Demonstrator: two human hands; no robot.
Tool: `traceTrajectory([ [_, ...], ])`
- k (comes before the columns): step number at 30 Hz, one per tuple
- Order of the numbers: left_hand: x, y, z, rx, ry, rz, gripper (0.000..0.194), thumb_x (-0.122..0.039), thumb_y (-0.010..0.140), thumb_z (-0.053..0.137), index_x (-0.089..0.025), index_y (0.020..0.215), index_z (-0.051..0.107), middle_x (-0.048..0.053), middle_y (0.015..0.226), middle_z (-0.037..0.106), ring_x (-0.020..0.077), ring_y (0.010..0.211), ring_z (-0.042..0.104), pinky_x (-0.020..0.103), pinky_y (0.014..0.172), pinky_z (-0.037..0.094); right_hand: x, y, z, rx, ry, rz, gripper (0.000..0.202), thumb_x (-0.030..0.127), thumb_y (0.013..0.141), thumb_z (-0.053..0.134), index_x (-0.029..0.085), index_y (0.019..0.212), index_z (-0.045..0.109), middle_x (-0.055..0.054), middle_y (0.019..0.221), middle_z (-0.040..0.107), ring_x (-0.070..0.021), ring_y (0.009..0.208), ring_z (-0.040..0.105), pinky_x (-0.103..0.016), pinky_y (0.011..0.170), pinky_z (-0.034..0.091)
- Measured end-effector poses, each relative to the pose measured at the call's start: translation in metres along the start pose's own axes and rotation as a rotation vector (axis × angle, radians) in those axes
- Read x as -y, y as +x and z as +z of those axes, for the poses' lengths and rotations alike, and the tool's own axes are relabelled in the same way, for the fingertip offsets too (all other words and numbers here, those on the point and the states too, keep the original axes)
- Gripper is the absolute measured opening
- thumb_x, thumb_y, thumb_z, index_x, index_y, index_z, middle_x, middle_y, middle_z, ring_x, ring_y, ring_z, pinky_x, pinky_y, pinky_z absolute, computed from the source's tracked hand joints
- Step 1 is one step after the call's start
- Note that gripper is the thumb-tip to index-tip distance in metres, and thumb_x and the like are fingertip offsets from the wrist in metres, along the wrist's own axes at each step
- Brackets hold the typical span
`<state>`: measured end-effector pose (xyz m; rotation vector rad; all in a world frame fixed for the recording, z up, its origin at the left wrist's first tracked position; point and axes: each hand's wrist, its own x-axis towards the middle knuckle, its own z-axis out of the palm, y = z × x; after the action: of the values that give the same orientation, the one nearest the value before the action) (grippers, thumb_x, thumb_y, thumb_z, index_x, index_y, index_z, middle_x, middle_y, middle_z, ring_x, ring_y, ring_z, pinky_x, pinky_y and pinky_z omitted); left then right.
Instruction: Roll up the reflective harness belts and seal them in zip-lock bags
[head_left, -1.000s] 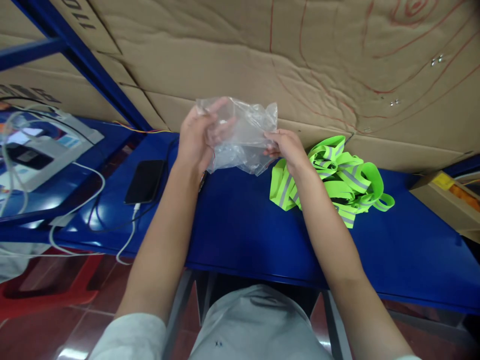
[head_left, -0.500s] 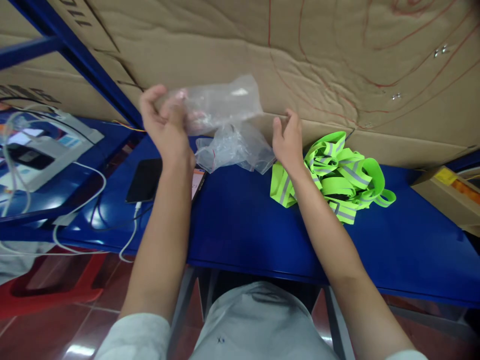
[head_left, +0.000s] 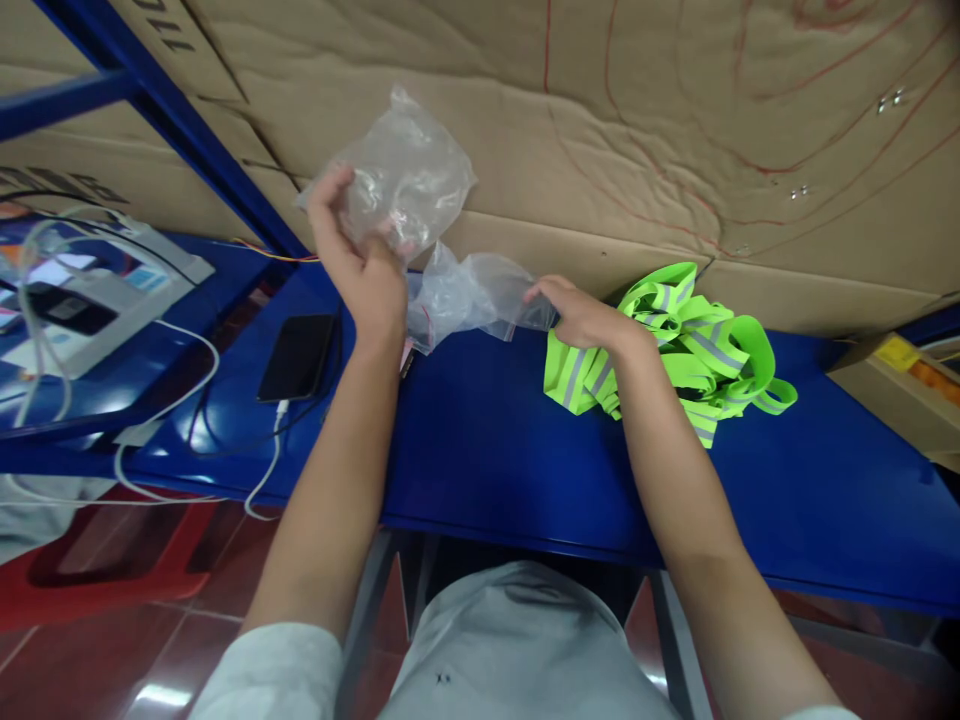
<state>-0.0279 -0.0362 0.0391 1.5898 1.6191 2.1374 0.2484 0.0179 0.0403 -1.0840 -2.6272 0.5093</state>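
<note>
My left hand (head_left: 364, 255) holds a clear plastic bag (head_left: 412, 165) up against the cardboard, its fingers partly behind the film. Below it, crumpled clear bags (head_left: 457, 295) lie at the back of the blue table (head_left: 510, 440). At their right end is my right hand (head_left: 581, 312), fingers closed on the edge of a bag. Just right of that hand sits a heap of bright green straps (head_left: 709, 350) with grey reflective stripes.
A black phone (head_left: 296, 357) on a white cable lies left of my left forearm. Farther left are a white power strip (head_left: 142, 265) and tangled cables. A cardboard box (head_left: 896, 395) stands at the right. Cardboard (head_left: 525, 150) rises behind the table.
The bag in my left hand has swung upward and spread out, and that hand has shifted slightly right. My right hand has come down and closed on the crumpled bags.
</note>
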Motion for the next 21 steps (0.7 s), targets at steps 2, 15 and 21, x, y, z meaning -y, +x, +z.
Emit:
traceTrajectory([
  [2, -0.005, -0.003, 0.004, 0.014, 0.053, 0.037, 0.045, -0.060, 0.104, 0.043, -0.026, 0.131, 0.051, 0.005, 0.152, 0.054, 0.0278, 0.155, 0.036, 0.050, 0.099, 0.058, 0.001, -0.001, 0.001, 0.003, -0.063, -0.007, 0.058, -0.005, 0.072, 0.059, 0.021, 0.122, 0.070, -0.011, 0.144, 0.060, -0.0277, 0.134, 0.056, -0.042, 0.114, 0.045],
  [15, -0.007, -0.011, 0.005, 0.166, -0.177, 0.153, 0.037, -0.056, 0.102, 0.063, -0.027, 0.120, 0.077, -0.001, 0.159, 0.053, 0.0286, 0.151, 0.042, 0.053, 0.123, 0.038, 0.008, -0.011, -0.031, -0.264, 0.012, -0.057, 0.027, 0.008, 0.089, 0.052, 0.022, 0.102, 0.071, -0.010, 0.122, 0.073, -0.0306, 0.120, 0.065, -0.051, 0.109, 0.047],
  [21, -0.016, -0.016, 0.014, 0.294, -0.344, 0.045, 0.043, -0.058, 0.088, 0.081, -0.030, 0.121, 0.079, 0.001, 0.144, 0.065, 0.0270, 0.137, 0.054, 0.042, 0.109, 0.046, 0.008, -0.034, -0.065, -0.142, 0.500, -0.056, 0.017, 0.042, 0.093, 0.067, 0.027, 0.099, 0.069, -0.003, 0.102, 0.074, -0.0243, 0.095, 0.067, -0.040, 0.089, 0.056],
])
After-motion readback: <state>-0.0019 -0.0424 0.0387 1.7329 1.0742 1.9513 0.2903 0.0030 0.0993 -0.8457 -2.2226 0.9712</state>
